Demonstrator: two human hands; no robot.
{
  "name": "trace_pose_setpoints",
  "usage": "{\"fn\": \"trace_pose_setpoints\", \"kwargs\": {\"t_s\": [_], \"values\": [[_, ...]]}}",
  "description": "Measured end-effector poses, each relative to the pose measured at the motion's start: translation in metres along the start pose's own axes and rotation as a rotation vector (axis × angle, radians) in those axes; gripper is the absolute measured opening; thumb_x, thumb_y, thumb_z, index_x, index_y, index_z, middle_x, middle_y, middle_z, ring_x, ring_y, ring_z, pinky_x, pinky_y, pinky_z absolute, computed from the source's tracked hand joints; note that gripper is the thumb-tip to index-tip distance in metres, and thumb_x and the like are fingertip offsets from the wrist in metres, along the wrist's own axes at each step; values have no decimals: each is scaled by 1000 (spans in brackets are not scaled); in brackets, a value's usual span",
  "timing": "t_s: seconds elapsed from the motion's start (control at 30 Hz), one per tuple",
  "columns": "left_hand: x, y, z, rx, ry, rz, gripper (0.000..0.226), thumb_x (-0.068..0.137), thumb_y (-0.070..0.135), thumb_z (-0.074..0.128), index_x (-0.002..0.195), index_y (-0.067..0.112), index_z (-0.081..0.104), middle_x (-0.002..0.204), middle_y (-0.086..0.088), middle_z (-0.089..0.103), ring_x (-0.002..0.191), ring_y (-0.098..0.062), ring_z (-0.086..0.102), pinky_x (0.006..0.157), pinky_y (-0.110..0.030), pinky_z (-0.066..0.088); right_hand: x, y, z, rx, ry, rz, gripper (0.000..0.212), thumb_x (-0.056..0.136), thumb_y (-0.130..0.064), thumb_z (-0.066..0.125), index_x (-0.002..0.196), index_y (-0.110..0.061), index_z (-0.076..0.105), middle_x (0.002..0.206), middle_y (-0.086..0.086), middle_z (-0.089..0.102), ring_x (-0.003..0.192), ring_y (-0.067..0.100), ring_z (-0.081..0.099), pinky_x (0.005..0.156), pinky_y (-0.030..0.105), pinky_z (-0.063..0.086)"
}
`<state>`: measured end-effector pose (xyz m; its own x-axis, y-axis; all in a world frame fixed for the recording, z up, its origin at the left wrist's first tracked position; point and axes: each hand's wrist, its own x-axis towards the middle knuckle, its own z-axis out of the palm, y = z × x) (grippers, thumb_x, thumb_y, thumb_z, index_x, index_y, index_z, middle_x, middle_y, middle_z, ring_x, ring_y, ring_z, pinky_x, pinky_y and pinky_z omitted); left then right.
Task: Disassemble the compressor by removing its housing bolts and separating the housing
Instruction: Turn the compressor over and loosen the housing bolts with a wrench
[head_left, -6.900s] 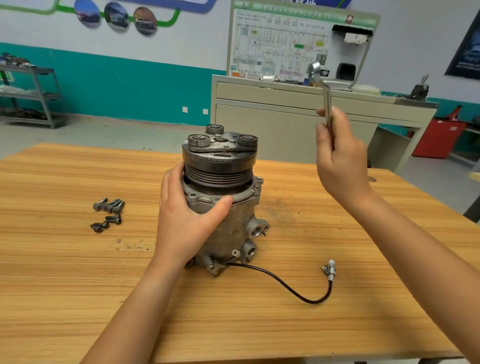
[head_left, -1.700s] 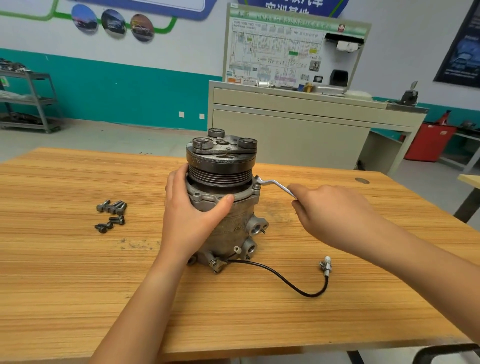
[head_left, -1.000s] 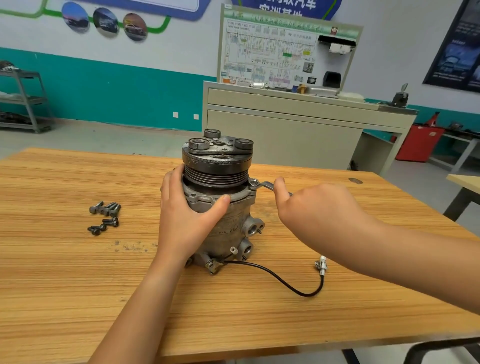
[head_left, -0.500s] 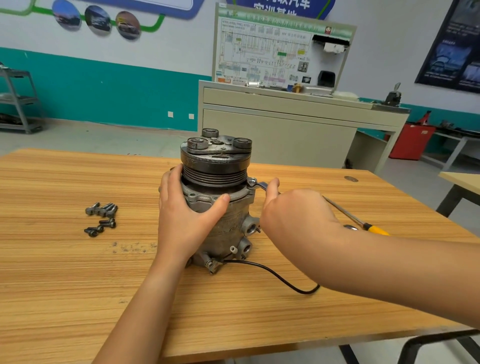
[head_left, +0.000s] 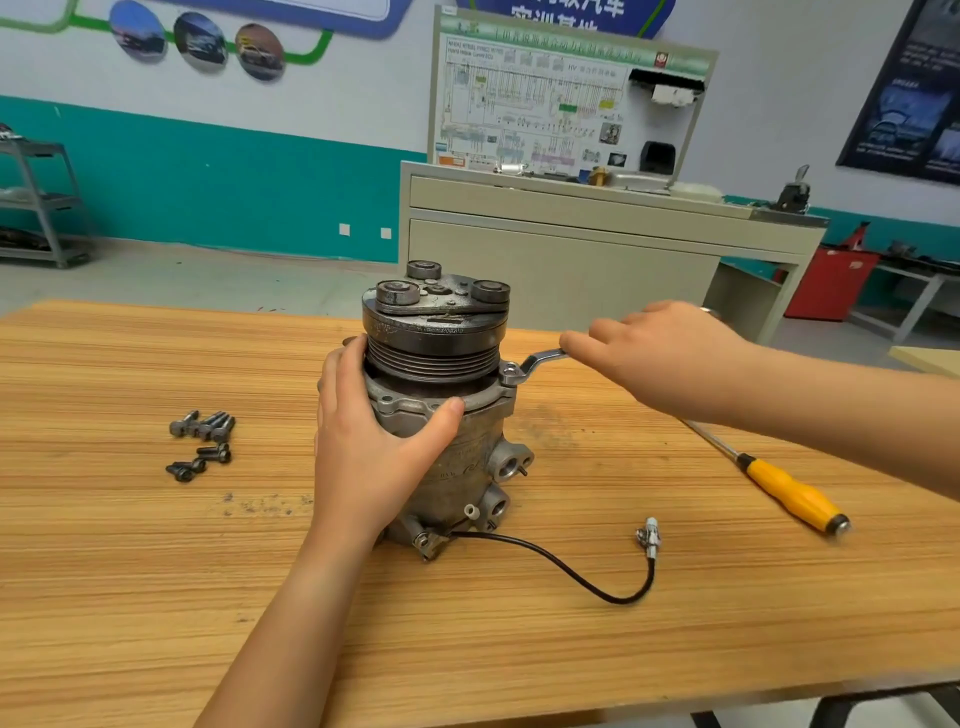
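A grey metal compressor stands upright on the wooden table, its dark pulley and clutch plate on top. My left hand grips the housing from the near left, thumb on the flange. A silver ring wrench sits on a housing bolt at the flange's right side. My right hand holds the wrench handle, which points right and away from me. A black cable with a small connector trails from the compressor's base.
Several removed bolts lie in a loose group on the table's left. A yellow-handled screwdriver lies on the right under my forearm. A beige workbench with a display board stands behind the table.
My right hand has swung the wrench handle from near the compressor's front out to the right and away, turning the bolt. My left hand keeps its grip on the housing.
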<state>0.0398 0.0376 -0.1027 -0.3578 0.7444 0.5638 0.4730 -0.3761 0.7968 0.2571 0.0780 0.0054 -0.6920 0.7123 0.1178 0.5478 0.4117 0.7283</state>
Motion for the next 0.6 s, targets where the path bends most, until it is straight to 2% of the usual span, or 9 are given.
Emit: {"fn": "trace_pose_setpoints", "kwargs": {"t_s": [0.1,0.2,0.27,0.4,0.47,0.53,0.6], "values": [[-1,0,0,8,7,2,95,58,65,56,140,22,33,134,8,40,126,-8,38,103,-35,37,24,-2,23,102,156,30,37,86,3,50,120,-11,44,94,8,60,70,23,54,59,30,42],[-1,2,-1,15,16,3,94,58,65,56,139,22,35,132,9,42,124,-8,39,103,-40,39,48,-13,42,300,485,41,22,69,18,62,85,2,63,76,16,67,64,29,64,54,36,53],[-1,2,-1,31,18,-1,93,58,66,56,139,24,34,133,11,41,125,-8,39,103,-46,38,63,-24,47,400,591,53,16,69,15,65,78,3,65,73,15,69,65,28,67,55,37,55],[-2,3,-1,47,17,-19,94,58,67,55,140,25,33,136,10,40,127,-10,38,104,-50,36,65,-31,47,490,605,93,18,71,12,66,86,2,69,80,14,71,73,27,69,64,36,56],[-2,4,-1,44,12,-19,94,58,66,55,140,25,33,135,10,40,126,-10,39,104,-49,37,53,-26,40,563,630,211,23,76,11,64,97,4,68,86,17,71,78,31,68,65,40,55],[-2,4,-1,41,6,-20,94,58,66,55,139,24,33,134,11,41,125,-9,39,104,-47,37,32,-24,27,672,599,412,24,90,-3,52,113,0,60,94,17,68,83,35,64,65,40,49],[-1,3,-2,37,0,-11,93,58,66,56,139,25,33,132,13,41,124,-6,39,104,-41,38,9,-24,16,662,506,490,28,97,-17,39,121,-8,51,81,11,63,73,36,58,56,37,41]]}}
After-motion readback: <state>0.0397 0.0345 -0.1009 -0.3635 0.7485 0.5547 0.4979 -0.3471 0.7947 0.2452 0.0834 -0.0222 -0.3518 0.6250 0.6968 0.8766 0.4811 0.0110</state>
